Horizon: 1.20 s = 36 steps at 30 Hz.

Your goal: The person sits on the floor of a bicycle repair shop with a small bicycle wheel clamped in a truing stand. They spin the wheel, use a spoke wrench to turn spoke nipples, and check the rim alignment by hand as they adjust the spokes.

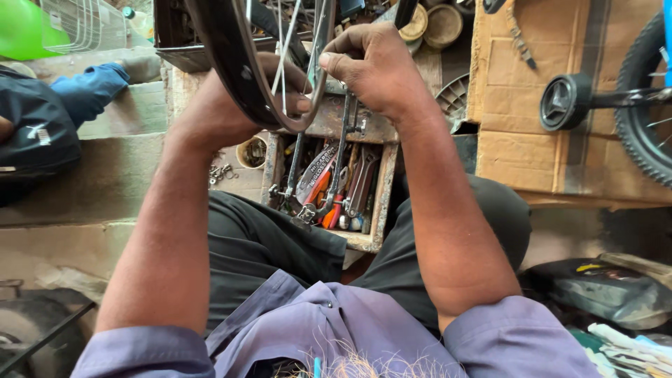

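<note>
Your left hand (231,105) grips the wheel rim (241,70); your right hand (374,66) pinches a spoke (337,161). Spoke work looks midway, with several still unsettled.

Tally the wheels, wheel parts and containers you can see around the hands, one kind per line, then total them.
Bare wheel rim with spokes, held by the left hand and right hand: 1
Tyred bicycle wheel at the right edge: 1
Small black plastic wheel: 1
Wooden toolbox of hand tools: 1
Small round cup of bits: 1
Total: 5
</note>
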Each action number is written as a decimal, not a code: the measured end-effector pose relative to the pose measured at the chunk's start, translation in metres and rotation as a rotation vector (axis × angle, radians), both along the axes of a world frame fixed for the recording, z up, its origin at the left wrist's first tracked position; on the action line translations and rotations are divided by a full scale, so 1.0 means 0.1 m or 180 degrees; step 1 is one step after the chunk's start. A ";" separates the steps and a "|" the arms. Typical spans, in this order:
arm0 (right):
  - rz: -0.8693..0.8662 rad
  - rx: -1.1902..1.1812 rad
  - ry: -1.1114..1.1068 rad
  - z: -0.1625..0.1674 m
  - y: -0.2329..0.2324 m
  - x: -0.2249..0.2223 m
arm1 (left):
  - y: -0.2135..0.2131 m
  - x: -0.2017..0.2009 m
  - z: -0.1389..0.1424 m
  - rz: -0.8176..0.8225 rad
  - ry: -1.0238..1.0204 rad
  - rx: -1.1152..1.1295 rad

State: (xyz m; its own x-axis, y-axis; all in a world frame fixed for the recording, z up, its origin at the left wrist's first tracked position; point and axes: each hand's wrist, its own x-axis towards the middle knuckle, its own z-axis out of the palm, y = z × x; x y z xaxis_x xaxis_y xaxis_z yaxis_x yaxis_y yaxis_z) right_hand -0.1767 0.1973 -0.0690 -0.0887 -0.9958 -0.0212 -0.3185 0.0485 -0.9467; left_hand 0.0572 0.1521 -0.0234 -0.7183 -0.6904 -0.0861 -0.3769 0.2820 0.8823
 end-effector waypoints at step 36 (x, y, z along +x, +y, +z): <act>0.0139 0.0668 0.0222 0.42 0.20 0.07 | 0.08 -0.01 -0.06 -0.0019 0.0294 -0.0124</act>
State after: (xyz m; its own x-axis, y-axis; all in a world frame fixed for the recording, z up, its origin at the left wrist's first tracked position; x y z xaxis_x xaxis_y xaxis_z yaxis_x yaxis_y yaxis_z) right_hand -0.1699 0.2169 -0.0271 -0.0539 -0.9732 -0.2236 -0.3889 0.2267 -0.8930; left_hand 0.0567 0.1599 -0.0293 -0.7259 -0.6878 0.0076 -0.2926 0.3188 0.9015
